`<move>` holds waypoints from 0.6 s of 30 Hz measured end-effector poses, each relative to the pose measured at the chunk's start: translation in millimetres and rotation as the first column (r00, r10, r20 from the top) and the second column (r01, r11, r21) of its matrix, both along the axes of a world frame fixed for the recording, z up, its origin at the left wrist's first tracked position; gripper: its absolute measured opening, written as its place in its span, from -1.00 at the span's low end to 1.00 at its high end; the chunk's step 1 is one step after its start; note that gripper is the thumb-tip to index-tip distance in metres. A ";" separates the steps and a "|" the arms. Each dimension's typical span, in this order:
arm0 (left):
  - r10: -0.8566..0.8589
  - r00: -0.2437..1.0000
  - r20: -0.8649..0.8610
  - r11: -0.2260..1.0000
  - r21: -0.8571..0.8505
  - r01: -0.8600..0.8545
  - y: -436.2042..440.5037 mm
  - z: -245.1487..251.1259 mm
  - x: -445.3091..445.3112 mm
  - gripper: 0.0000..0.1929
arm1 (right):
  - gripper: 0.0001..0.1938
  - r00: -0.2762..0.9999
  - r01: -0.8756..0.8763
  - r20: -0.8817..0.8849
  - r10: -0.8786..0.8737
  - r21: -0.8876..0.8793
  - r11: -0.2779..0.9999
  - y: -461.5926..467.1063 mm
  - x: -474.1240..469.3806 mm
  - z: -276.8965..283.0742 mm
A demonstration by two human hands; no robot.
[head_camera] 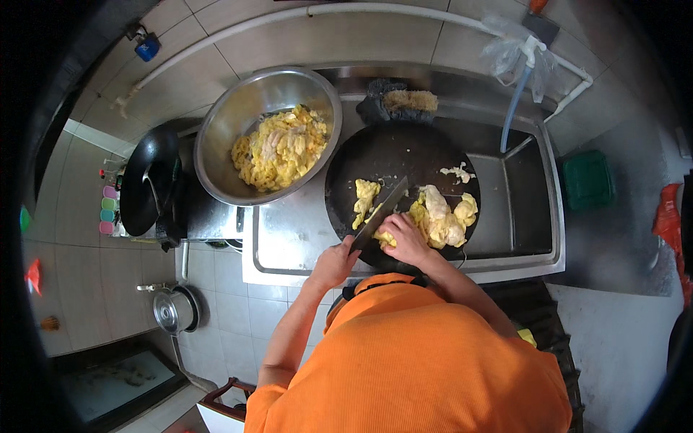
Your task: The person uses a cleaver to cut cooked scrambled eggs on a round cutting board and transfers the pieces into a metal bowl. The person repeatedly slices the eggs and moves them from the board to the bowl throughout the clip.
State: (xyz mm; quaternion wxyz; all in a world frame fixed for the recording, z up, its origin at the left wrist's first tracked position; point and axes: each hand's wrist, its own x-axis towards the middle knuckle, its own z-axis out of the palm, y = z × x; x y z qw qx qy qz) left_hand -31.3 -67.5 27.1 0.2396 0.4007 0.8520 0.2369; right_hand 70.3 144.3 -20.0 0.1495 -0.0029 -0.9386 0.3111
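Observation:
In my left hand is the handle of a kitchen knife with a broad blade, which points away from me over a round dark cutting board. My right hand presses a soft yellow food piece against the board, fingers curled close beside the blade. To the right of the blade lies a heap of yellow and pale food, perhaps cooked egg or fat; I cannot tell which. On the blade's left is a separate yellow piece. White scraps lie near the board's right edge.
A large steel bowl of similar chopped food stands left of the board. The board partly covers a steel sink. Behind it sits a tan scrubbing pad. A blue hose hangs over the basin. Far left is a black wok.

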 end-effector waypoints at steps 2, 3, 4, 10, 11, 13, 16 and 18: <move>0.008 1.000 -0.010 1.000 0.016 -0.008 1.7 2.7 -10.3 -0.67 | -0.69 1.000 0.019 -0.020 -0.021 -0.057 0.998 0.7 -6.3 0.7; 0.035 0.999 0.002 0.998 0.051 -0.035 5.0 4.6 -15.7 -0.67 | -0.70 0.999 0.054 0.008 -0.053 -0.086 0.995 1.6 -9.6 1.4; 0.063 0.998 0.018 0.996 0.066 -0.064 8.9 6.7 -21.7 -0.67 | -0.72 0.988 0.128 -0.055 -0.141 -0.193 0.973 -0.9 -15.0 1.4; 0.194 0.810 0.554 0.939 0.134 -0.317 11.4 15.8 -47.1 -0.79 | -0.76 1.000 0.026 0.012 -0.026 -0.022 0.999 -3.3 -23.8 11.9; 0.183 0.783 0.595 0.935 0.139 -0.325 9.5 15.7 -48.4 -0.80 | -0.77 0.999 -0.008 0.048 0.009 -0.020 1.000 -0.1 -20.9 14.9; 0.194 0.682 0.705 0.919 0.111 -0.377 5.0 15.2 -50.0 -0.81 | -0.81 0.989 -0.089 0.110 0.095 -0.055 0.995 9.1 -15.7 19.6; 0.171 0.597 0.784 0.906 0.113 -0.408 2.2 14.1 -51.5 -0.83 | -0.83 0.976 -0.144 0.124 0.180 -0.256 0.956 21.3 -13.0 19.6; 0.137 0.479 0.867 0.880 0.115 -0.460 2.0 13.5 -51.8 -0.84 | -0.83 0.997 -0.075 -0.027 0.070 -0.288 0.955 25.6 -22.7 13.5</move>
